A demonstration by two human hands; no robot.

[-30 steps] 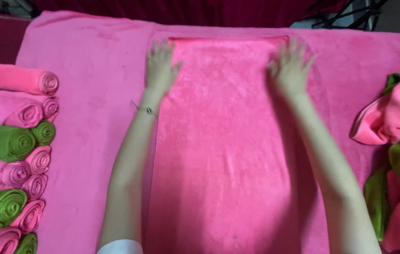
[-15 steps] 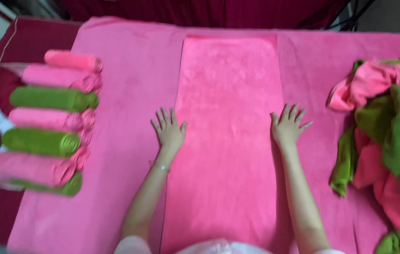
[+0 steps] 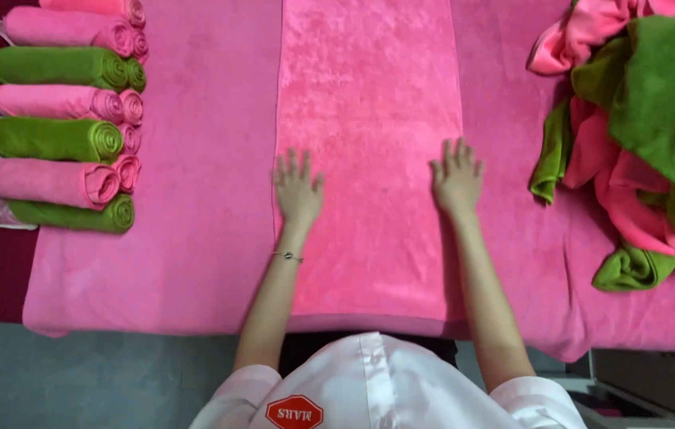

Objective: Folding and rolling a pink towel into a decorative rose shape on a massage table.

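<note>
Towel (image 3: 369,119), pink, folded to a long strip mid-table; your left hand (image 3: 298,191) and right hand (image 3: 457,179) lie flat, fingers spread, on its edges. Smoothing step; rolling from the near end likely follows

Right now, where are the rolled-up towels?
In the head view, the rolled towels sit stacked at the table's left edge, left of the left hand.

A bright pink towel (image 3: 369,159), folded into a long narrow strip, lies flat along the middle of the table; it appears smooth, with its near end at the table's front edge
</note>
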